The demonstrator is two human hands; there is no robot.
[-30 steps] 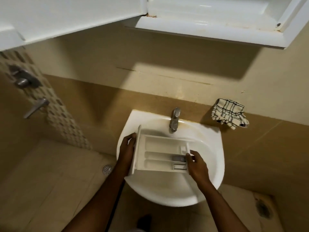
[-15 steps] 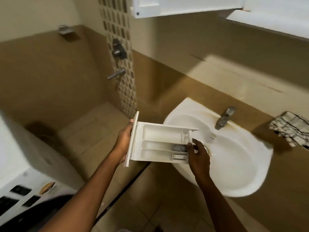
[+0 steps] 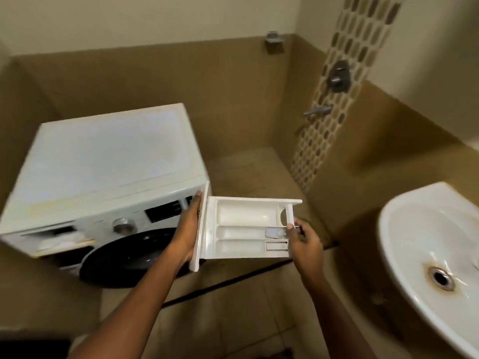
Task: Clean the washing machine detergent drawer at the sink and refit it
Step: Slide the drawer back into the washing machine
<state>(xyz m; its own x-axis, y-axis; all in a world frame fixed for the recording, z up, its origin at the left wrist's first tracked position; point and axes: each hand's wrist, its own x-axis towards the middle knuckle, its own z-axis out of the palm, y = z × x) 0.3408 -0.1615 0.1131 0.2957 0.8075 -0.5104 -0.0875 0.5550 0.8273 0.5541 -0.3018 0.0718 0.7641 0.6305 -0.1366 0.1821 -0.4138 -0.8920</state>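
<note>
The white detergent drawer, with three compartments, hangs level in the air between the washing machine and the sink. My left hand holds its front panel at the left end, fingers straight along the panel. My right hand pinches the drawer's rear right end with curled fingers. The white front-loading washing machine stands at the left. Its open drawer slot shows at the upper left of its front. The white sink is at the right edge.
A dark round door and a control knob are on the machine's front. A shower valve and lever sit on the mosaic wall strip. A dark hose runs across the tiled floor below the drawer.
The view has swung left from the sink to the washing machine. Both hands have carried the drawer away from the basin, keeping the same hold on it.
</note>
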